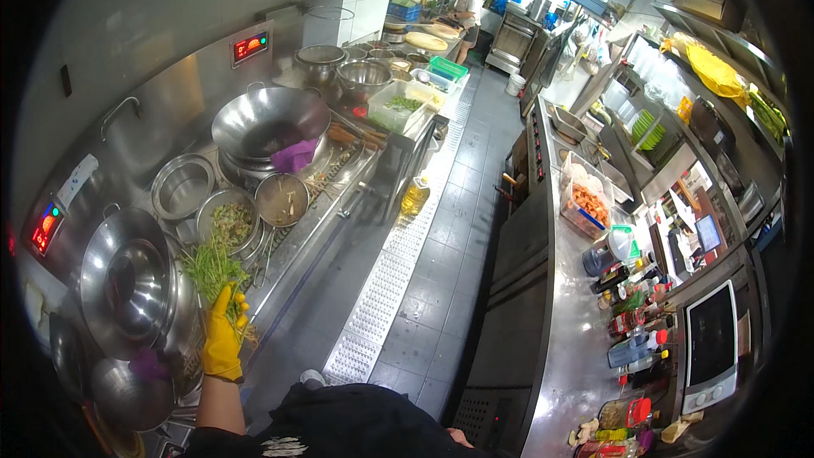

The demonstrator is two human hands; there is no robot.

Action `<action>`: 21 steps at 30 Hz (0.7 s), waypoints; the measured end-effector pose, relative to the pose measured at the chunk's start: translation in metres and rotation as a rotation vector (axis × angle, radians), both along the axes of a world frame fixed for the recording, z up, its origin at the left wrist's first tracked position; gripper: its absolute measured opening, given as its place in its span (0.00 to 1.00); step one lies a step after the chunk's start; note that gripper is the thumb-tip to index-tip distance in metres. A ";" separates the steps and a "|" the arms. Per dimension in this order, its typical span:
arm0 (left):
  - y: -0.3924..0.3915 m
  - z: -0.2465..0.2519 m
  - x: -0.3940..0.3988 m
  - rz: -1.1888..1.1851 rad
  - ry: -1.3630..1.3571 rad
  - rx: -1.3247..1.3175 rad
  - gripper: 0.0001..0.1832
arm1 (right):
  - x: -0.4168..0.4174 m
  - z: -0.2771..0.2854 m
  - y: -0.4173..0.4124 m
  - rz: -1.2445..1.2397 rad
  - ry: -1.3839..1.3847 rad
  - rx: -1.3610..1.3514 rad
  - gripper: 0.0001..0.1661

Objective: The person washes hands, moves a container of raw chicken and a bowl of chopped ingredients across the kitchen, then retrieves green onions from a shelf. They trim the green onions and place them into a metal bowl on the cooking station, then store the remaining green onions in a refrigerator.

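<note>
My left hand (224, 334), in a yellow rubber glove, grips a bunch of leafy green herbs (213, 270) that looks like coriander. The leaves hang over the rim of a steel pot (230, 219) holding chopped greens, and the stem ends stick out below the glove. Close by on the left is a large steel wok (95, 292) with a steel bowl shape inside it. Beyond the herbs are a strainer (282, 199) with scraps in it and a steel pot (183, 186). Only a sliver of my right hand (459, 437) shows at the bottom edge beside my dark clothing; its fingers are hidden.
A second wok (272, 121) with a purple cloth (294, 156) sits farther along the range. An oil bottle (414, 196) stands by the perforated floor grate (375, 305). Bottles, a food tub (586, 197) and a microwave (711, 343) line the right counter. A person (469, 13) stands far back.
</note>
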State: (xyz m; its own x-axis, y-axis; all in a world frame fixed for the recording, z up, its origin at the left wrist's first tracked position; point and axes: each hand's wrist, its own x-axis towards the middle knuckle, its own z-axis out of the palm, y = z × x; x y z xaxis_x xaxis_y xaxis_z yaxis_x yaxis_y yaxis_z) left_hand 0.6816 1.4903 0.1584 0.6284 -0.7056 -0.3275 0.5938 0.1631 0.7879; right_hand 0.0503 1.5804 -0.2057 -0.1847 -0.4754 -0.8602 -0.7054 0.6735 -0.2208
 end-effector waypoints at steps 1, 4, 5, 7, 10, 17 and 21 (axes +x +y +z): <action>0.000 -0.002 0.001 -0.002 0.003 0.000 0.18 | 0.000 0.000 0.001 -0.002 -0.001 -0.004 0.22; 0.000 -0.008 0.004 -0.003 0.012 -0.001 0.18 | -0.001 -0.003 0.001 0.000 -0.001 -0.013 0.22; 0.000 -0.009 0.004 0.000 0.015 -0.001 0.18 | -0.001 -0.004 0.002 -0.001 -0.002 -0.019 0.22; 0.002 -0.011 0.006 0.011 0.006 0.014 0.18 | 0.000 -0.010 0.003 0.004 -0.009 -0.023 0.22; 0.003 -0.004 0.004 -0.018 0.019 0.017 0.18 | -0.008 -0.030 0.007 0.037 -0.023 -0.034 0.22; 0.002 0.008 -0.003 -0.020 -0.020 0.025 0.14 | -0.043 -0.101 0.032 0.116 -0.057 0.001 0.25; 0.009 -0.013 0.005 -0.015 0.077 0.012 0.15 | -0.106 -0.096 0.030 -0.302 -0.617 0.345 0.24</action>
